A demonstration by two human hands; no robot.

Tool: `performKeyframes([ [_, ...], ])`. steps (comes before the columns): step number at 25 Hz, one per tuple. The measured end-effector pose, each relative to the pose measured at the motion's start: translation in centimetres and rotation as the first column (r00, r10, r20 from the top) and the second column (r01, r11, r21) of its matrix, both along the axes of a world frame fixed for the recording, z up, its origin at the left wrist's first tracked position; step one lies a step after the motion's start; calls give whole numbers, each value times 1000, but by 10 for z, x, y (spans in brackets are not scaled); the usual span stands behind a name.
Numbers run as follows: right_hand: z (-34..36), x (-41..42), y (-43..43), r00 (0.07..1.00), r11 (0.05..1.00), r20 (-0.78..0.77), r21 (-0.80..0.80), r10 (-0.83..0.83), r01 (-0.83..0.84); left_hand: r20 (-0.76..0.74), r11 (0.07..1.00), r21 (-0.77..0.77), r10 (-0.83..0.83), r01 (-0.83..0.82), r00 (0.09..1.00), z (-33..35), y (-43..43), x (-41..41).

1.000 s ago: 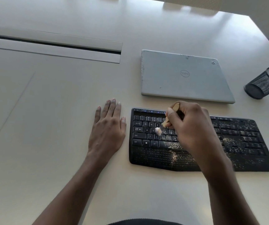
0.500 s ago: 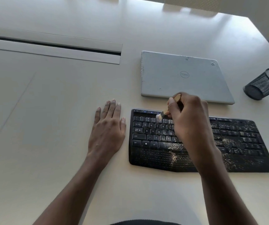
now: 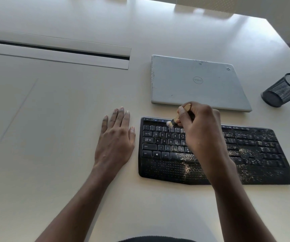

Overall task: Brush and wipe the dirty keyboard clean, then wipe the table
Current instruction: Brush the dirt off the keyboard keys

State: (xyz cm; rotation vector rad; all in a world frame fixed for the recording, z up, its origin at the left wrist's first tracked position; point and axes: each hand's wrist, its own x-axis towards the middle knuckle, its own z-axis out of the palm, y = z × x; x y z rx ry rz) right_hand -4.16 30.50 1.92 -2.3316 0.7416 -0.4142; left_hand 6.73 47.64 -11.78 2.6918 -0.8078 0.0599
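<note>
Right hand [image 3: 200, 130] pinching a small wooden brush [image 3: 179, 117], bristles on the top-left key rows of the crumb-dusted black keyboard [image 3: 256, 154], left hand [image 3: 116, 144] flat, fingers straight, on the table [image 3: 53, 119] just beside the keyboard's left edge

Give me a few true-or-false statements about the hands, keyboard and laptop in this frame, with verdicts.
1. The right hand grips a small brush over the keyboard's top-left keys. True.
2. The left hand rests on the keyboard. False: it lies flat on the table, beside the keyboard's left end.
3. The laptop is open. False: it lies closed behind the keyboard.
4. Pale crumbs cover the keyboard's right half. True.
</note>
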Motion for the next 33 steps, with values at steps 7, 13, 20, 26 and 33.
performKeyframes([
  [7, 2, 3, 4, 997, 999, 72, 42, 22, -25, 3, 1000, -13, -1, 1, 1000, 2, 0, -1],
  [13, -2, -2, 4, 997, 994, -25, 77, 75, -73, -5, 1000, -11, -2, 2, 1000, 2, -1, 0],
  [20, 1, -16, 2, 996, 996, 25, 36, 85, -86, 1, 1000, -3, -3, 3, 1000, 2, 0, -1],
  [26, 3, -30, 4, 997, 997, 25, 32, 74, -74, -4, 1000, -9, -3, 3, 1000, 1, -1, 0],
  [33, -4, -32, 10, 996, 996, -51, 31, 79, -78, -2, 1000, -14, -3, 3, 1000, 1, 0, -1],
])
